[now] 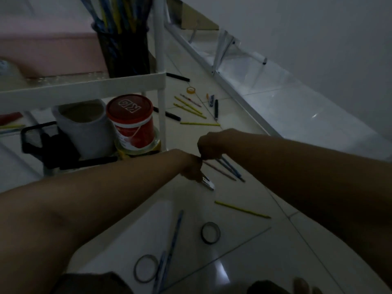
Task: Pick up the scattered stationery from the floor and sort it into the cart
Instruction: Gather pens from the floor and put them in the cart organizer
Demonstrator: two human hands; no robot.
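Hands low over white tiled floor (244, 247) — left hand (192, 169) fingers pinching small blue-silver stapler (207, 183), right hand (209, 145) fingers curled on pens (230, 169), beside white metal cart (84, 88).
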